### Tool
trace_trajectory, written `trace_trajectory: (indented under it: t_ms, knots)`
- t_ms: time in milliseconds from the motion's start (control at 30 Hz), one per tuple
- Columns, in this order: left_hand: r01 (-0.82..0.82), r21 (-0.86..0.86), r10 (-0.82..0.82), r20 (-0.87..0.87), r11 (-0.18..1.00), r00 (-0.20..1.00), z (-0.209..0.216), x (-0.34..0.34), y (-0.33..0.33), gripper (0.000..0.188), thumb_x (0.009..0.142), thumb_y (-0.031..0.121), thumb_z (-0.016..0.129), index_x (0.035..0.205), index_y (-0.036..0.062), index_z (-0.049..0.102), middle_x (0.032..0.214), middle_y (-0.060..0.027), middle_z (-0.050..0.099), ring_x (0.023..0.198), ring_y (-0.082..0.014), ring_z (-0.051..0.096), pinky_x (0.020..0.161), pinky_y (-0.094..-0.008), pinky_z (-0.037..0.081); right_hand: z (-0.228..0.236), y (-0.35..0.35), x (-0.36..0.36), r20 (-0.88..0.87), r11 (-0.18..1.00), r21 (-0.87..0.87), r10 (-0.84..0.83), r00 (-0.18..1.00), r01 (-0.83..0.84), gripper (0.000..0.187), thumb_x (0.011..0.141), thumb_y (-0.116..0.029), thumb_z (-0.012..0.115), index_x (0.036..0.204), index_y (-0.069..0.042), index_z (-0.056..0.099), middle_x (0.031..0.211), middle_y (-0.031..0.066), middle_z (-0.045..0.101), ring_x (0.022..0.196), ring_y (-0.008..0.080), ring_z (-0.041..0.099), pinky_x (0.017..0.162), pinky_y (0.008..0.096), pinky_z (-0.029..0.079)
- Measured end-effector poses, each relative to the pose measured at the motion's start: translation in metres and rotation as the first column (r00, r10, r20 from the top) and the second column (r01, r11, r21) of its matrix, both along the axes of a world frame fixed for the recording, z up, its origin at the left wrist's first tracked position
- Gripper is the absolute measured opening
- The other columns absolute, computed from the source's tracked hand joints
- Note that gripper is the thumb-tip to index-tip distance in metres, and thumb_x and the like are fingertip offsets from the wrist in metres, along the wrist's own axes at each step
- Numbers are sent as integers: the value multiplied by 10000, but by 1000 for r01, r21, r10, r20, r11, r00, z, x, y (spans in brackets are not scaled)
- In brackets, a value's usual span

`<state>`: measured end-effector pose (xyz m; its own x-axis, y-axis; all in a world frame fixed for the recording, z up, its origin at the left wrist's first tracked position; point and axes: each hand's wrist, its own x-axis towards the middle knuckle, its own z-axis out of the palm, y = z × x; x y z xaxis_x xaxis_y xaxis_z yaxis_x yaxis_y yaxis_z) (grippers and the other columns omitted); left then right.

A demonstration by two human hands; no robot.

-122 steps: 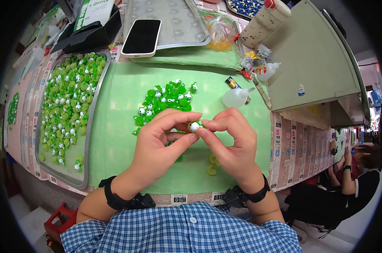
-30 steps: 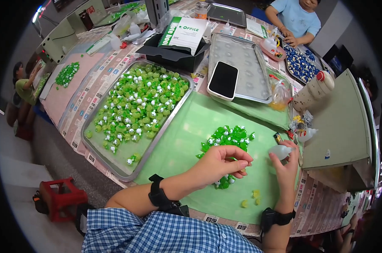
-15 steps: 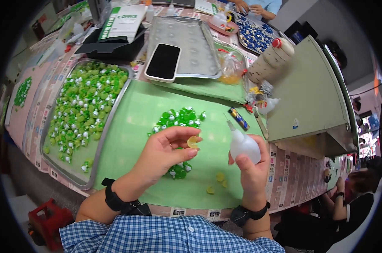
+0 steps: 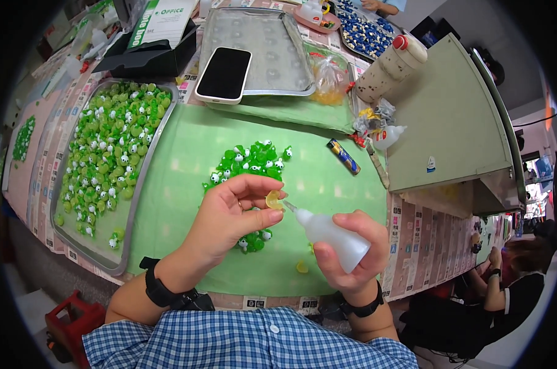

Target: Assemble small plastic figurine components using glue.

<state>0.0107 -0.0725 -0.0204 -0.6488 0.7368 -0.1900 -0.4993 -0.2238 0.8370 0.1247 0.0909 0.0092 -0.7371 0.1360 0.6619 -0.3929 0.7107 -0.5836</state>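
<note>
Left hand (image 4: pixel 235 209) pinches a curved yellow piece (image 4: pixel 273 200); right hand (image 4: pixel 362 272) grips a white plastic bottle (image 4: pixel 335 238), tilted seemingly for aim.

Piece (image 4: pixel 273 200) in the left fingers (image 4: pixel 260 218) is kinda pale yellow, bottle (image 4: pixel 337 238) in the right fingers (image 4: pixel 361 224) is cloudy white. Mat (image 4: pixel 180 203) under the fingers: plain light green. Pile (image 4: pixel 251 161) just past the left fingers is bright green and white with black dots. Left of the fingers, the tray (image 4: pixel 120 255) is silver, its load (image 4: pixel 112 135) lime, green and white. Beyond the fingers, phone (image 4: pixel 224 75) is black with a white edge, flask (image 4: pixel 384 74) is cream with brown specks. Shirt (image 4: pixel 248 338) nearside: blue-and-white check.
</note>
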Motion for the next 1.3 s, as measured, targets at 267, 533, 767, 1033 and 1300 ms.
trace_trajectory:
  t_ms: [267,533,767,1033,1300]
  knots:
    - [2,7,-2,2,1000,1000,1,1,0,358,756,1,690,1093,4,568,1008,-64,607,883,-104,567,805,-240,481,-3,-1,-4,-40,1000,27,10,999,-9,459,654,-90,770,1034,-11,524,756,97,618,463,159,466,399,264,379]
    - [2,9,-2,18,1000,1000,1,0,0,356,761,3,685,1097,5,567,1007,-69,609,884,-105,566,801,-240,481,-2,-1,-5,-35,999,53,15,999,-13,457,657,-91,770,1032,-10,521,745,81,607,457,156,459,389,267,369]
    - [28,11,-28,1,1000,1000,0,0,-1,389,765,-11,672,1133,-1,547,1060,-110,606,930,-136,585,836,-260,485,-2,-1,-6,-39,999,33,39,998,-38,452,662,-88,765,1032,-9,518,753,88,612,459,156,468,391,266,373]
    - [21,14,-20,-62,1000,998,0,2,0,370,773,-26,652,1133,4,573,1068,-96,612,947,-140,584,842,-265,485,3,0,-3,12,996,-48,69,998,-69,414,671,-66,751,1018,1,535,751,111,620,487,168,521,422,262,408]
    - [10,-8,-12,-238,1000,971,4,4,-1,322,793,-72,599,1105,7,597,1099,-80,568,955,-145,579,837,-259,502,10,1,-1,73,992,-115,67,995,-58,372,678,-53,734,997,10,554,769,125,632,604,194,628,518,269,489]
